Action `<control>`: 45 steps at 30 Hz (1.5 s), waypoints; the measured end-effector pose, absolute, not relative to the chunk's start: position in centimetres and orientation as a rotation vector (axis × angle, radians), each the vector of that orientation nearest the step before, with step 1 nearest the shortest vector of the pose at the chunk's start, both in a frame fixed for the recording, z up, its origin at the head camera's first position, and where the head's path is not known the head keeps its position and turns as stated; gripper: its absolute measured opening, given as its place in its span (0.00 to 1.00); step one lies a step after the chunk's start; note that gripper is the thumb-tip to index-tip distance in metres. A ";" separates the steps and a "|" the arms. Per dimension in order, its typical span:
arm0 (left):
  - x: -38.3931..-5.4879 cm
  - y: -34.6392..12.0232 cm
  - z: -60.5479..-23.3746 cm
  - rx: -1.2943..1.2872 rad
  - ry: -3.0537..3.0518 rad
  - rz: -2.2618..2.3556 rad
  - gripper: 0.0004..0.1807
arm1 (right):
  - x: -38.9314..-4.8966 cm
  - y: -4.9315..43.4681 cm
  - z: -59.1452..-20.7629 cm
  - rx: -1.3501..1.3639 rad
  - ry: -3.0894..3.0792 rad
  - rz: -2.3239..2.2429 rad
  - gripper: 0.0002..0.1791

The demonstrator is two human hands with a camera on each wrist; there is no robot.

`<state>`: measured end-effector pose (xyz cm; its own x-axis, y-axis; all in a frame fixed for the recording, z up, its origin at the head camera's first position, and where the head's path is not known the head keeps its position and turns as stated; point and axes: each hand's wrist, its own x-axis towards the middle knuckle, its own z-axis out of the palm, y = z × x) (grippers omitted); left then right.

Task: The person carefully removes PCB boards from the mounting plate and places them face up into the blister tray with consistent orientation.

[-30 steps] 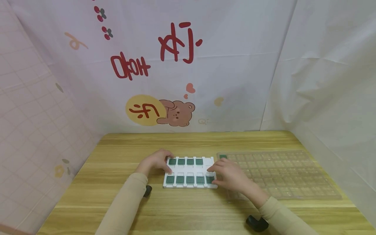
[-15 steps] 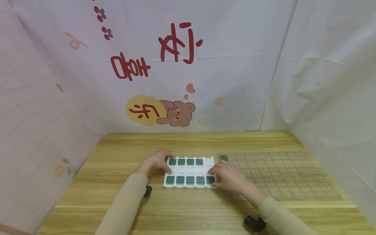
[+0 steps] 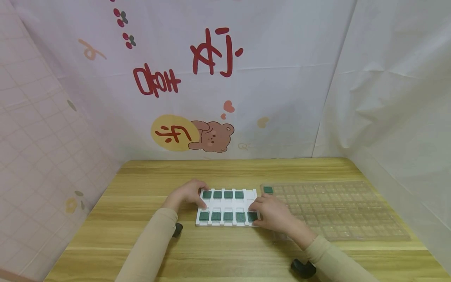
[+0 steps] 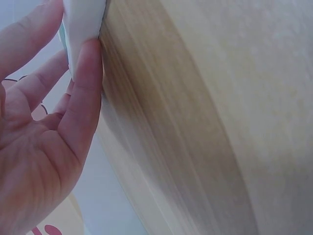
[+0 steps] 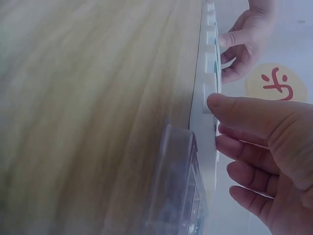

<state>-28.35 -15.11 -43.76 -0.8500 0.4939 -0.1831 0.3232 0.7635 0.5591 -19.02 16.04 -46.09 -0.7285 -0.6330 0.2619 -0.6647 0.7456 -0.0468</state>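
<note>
A white slotted tray (image 3: 225, 203) lies on the table with two rows of small square green chips (image 3: 228, 216). At its left end my left hand (image 3: 190, 193) holds the tray, thumb on top and fingers at the edge; the left wrist view shows the white edge (image 4: 84, 29) between thumb and fingers. My right hand (image 3: 273, 212) is at the near right corner, where thumb and index finger pinch a green chip (image 3: 252, 216) in the last near slot. In the right wrist view the thumb lies against the tray's side (image 5: 208, 105). The far right slot holds no chip.
A large clear plastic tray (image 3: 338, 211) with many compartments lies right beside the white tray. One green chip (image 3: 268, 190) sits in its far left corner. A printed white cloth (image 3: 282, 98) hangs behind and at both sides of the wooden table (image 3: 218, 254).
The right hand has turned slightly at the corner, its wrist shifting left and nearer, and the chip in the clear tray shows more fully. The left hand and white tray stay in place.
</note>
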 end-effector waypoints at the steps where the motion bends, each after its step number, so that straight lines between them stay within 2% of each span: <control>1: -28.3 -15.1 -43.8 0.629 2.641 0.753 0.32 | -19.0 16.0 -46.1 1.021 -2.718 0.193 0.21; 28: -28.3 -15.1 -44.0 0.594 2.639 0.764 0.32 | -19.1 15.7 -46.3 1.008 -2.722 0.192 0.17; 45: -28.1 -15.1 -44.0 0.583 2.654 0.757 0.32 | -19.4 16.1 -46.0 1.017 -2.773 0.411 0.15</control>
